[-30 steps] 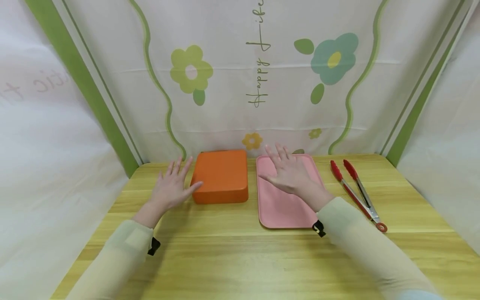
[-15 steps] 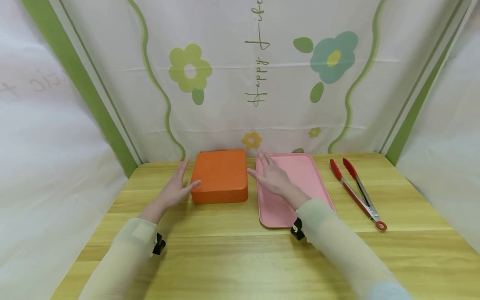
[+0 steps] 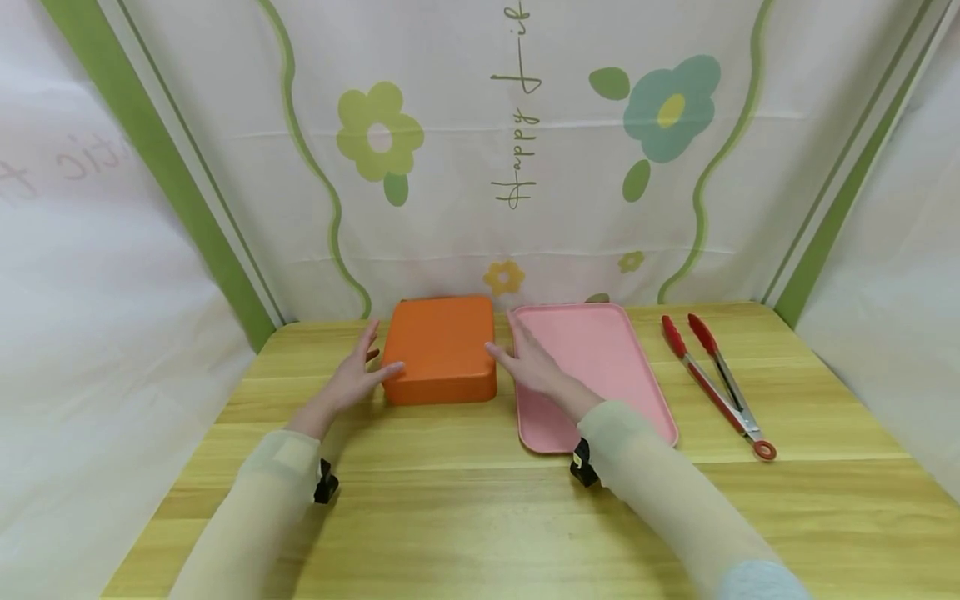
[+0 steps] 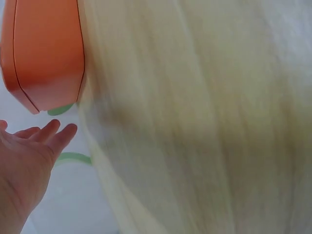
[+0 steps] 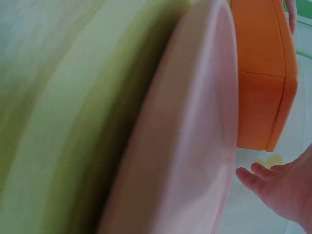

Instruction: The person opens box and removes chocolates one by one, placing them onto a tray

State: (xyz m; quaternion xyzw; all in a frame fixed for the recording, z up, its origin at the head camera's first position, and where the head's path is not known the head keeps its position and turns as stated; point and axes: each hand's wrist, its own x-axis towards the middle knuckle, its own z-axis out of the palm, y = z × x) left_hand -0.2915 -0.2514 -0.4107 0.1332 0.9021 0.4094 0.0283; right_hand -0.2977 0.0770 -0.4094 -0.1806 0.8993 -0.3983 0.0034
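Note:
An orange box [image 3: 441,343], with a seam like a lid's edge in the left wrist view, lies flat near the back of the table. My left hand [image 3: 351,379] is at its left side, fingers extended and thumb towards the front left corner. On the other side, my right hand [image 3: 534,367] hovers over the left edge of a pink tray [image 3: 600,350], thumb towards the box's right side. Both wrist views show a gap between the fingers and the orange box [image 4: 48,53]. Neither hand holds anything.
Red-tipped metal tongs [image 3: 716,387] lie spread on the right of the wooden table [image 3: 465,517]. A white floral curtain [image 3: 450,167] stands right behind the table's back edge, with white cloth at both sides.
My right hand has moved left from above the tray to the box's right side. The left hand has turned and shifted slightly right. The box, tray and tongs stay in place.

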